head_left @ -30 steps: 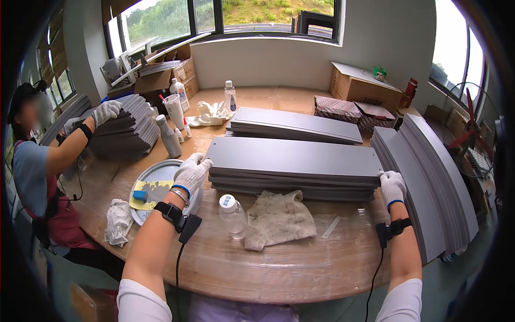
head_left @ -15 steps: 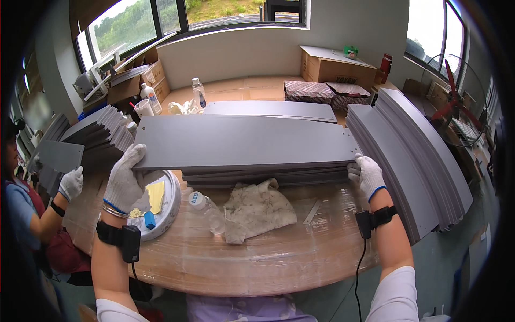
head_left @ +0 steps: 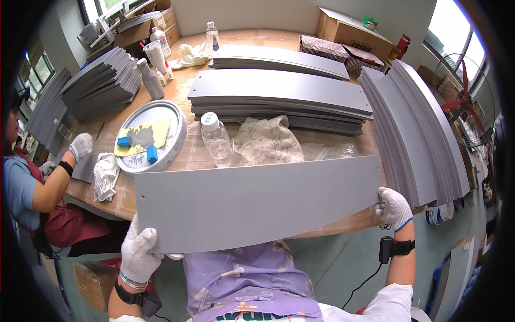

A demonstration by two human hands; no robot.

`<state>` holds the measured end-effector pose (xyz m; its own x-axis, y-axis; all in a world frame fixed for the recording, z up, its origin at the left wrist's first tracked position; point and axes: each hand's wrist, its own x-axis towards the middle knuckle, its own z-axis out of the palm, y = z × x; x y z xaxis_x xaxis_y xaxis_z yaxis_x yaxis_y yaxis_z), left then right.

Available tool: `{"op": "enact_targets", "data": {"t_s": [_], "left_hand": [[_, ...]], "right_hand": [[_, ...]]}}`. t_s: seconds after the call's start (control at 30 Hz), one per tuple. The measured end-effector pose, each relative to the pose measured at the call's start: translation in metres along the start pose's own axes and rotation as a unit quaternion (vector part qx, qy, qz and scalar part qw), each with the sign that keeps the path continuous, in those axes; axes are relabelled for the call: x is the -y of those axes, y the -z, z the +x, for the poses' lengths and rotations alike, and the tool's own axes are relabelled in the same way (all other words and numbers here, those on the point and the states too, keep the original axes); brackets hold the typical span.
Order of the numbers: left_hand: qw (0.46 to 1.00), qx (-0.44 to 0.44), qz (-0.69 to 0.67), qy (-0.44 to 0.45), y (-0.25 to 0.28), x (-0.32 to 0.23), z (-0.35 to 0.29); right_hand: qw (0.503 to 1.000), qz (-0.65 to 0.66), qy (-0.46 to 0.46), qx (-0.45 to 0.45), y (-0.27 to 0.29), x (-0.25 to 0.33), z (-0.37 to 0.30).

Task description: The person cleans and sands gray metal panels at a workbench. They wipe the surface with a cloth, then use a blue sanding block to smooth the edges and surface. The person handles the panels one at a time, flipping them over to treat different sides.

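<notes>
A long grey panel with small holes near its ends is held up at the table's front edge, its broad face tilted toward me. My left hand, in a white knit glove, grips its lower left corner. Gloved likewise, my right hand is closed on the right end. Beyond the panel lie a crumpled, stained cloth and a clear plastic bottle with a white cap. Farther back sits a stack of similar grey panels.
On the left, a round lid carries a yellow sheet with grey paste and blue blocks. More panels stand stacked at left and right. A co-worker sits at the left. A fan stands at right.
Both my hands have brought the panel from above the stack toward me and down, tilting its face up. My view has tipped downward. The co-worker's grey piece has been lowered.
</notes>
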<state>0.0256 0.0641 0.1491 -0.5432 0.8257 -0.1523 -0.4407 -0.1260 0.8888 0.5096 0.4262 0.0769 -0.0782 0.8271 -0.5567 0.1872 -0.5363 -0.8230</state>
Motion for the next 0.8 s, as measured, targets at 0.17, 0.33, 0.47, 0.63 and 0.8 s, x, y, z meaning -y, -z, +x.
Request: {"op": "enact_targets", "data": {"t_s": [0.17, 0.33, 0.47, 0.63, 0.8], "left_hand": [[0.991, 0.019, -0.077, 0.107, 0.017, 0.059, 0.007], [0.993, 0.004, 0.064, 0.101, 0.039, 0.083, 0.010], [0.981, -0.038, 0.151, 0.119, 0.044, 0.094, 0.007], [0.979, -0.054, 0.149, 0.126, 0.053, 0.097, 0.007], [0.985, -0.076, 0.130, 0.089, 0.069, 0.102, -0.002]], "right_hand": [[0.805, -0.569, 0.032, -0.165, -0.051, 0.028, -0.026], [0.833, -0.407, 0.374, -0.011, -0.200, 0.062, -0.024], [0.784, -0.542, 0.303, -0.013, -0.312, 0.086, 0.007], [0.752, -0.579, 0.312, -0.040, -0.341, 0.067, 0.047], [0.936, -0.096, 0.327, 0.093, -0.243, 0.067, 0.051]]}}
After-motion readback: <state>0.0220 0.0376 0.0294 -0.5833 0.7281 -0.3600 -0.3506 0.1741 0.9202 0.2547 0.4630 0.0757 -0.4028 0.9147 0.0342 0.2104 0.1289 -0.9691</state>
